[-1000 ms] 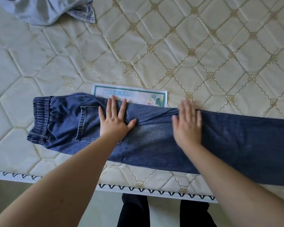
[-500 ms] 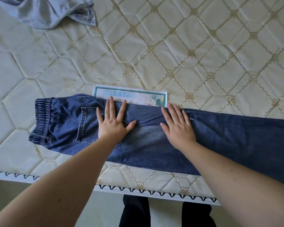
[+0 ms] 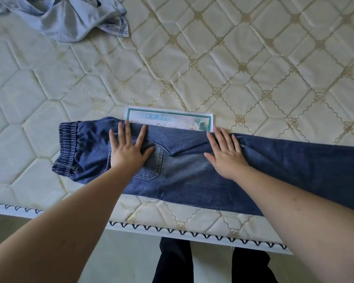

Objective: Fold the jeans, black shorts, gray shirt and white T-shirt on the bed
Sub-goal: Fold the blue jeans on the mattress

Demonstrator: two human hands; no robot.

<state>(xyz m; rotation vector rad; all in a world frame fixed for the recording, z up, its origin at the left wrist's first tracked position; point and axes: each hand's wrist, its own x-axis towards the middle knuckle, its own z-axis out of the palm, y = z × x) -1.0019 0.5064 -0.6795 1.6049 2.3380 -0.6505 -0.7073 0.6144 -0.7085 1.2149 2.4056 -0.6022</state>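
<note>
Blue jeans point(image 3: 192, 172) lie folded lengthwise across the near edge of the bed, elastic waistband at the left, legs running off the right side of the view. My left hand point(image 3: 129, 150) presses flat on the back pocket, fingers spread. My right hand point(image 3: 225, 154) presses flat on the denim further right, at a crease near the upper edge. A crumpled gray shirt point(image 3: 67, 17) lies at the far left corner. The black shorts and white T-shirt are not in view.
A printed sheet with a green border point(image 3: 172, 119) sticks out from under the jeans' far edge. The quilted cream mattress point(image 3: 233, 68) stretches away behind. Its near edge point(image 3: 172, 231) has zigzag trim; my dark-trousered legs point(image 3: 213, 264) stand below.
My right hand slid left along the jeans toward the seat and has settled flat there. My left hand stayed on the pocket.
</note>
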